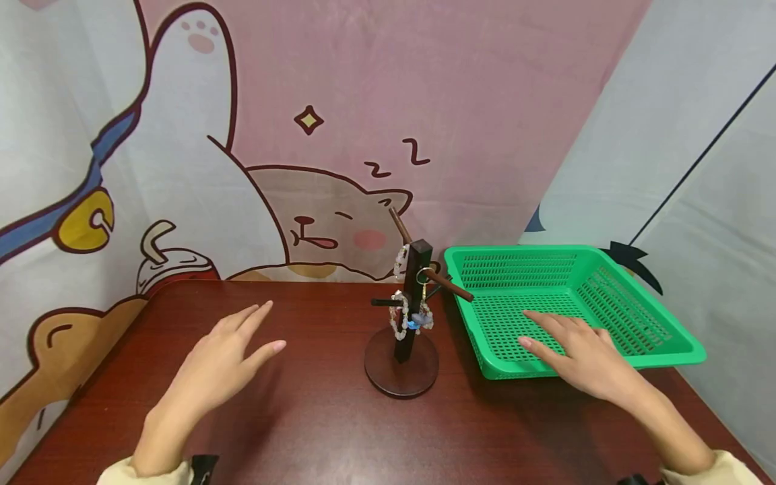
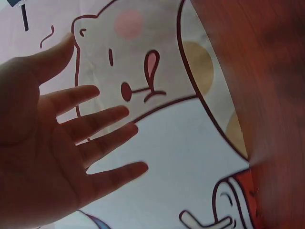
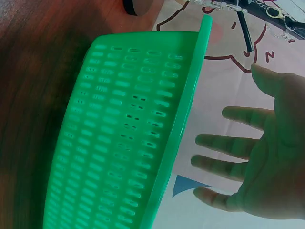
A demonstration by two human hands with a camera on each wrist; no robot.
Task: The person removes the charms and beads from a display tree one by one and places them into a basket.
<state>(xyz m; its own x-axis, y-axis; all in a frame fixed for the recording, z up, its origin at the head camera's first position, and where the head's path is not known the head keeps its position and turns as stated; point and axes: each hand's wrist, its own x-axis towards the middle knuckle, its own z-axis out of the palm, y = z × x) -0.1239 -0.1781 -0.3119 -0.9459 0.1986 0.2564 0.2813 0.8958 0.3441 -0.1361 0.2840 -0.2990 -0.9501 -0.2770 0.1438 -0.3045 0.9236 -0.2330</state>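
In the head view my left hand [image 1: 221, 353] hovers over the left part of the table, fingers straight, thumb apart, holding nothing. My right hand [image 1: 578, 353] is raised by the near side of a green plastic basket [image 1: 582, 250], overlapping it in this view. Its fingers [image 3: 226, 145] are spread and hold nothing. Between the hands stands a dark wooden jewelry stand [image 1: 402, 377] with a round base and several pegs. Beaded bracelets [image 1: 398, 323] in clear and pale beads hang from its pegs, one with a blue piece [image 1: 419, 321]. A ring-shaped band [image 1: 424, 275] circles the front peg.
The reddish-brown table [image 1: 303, 431] meets a cloth backdrop [image 1: 485, 121] with cartoon animals along its back edge. The stand's front peg [image 1: 450, 285] reaches toward the basket's left rim. Through the basket's slotted floor the table shows.
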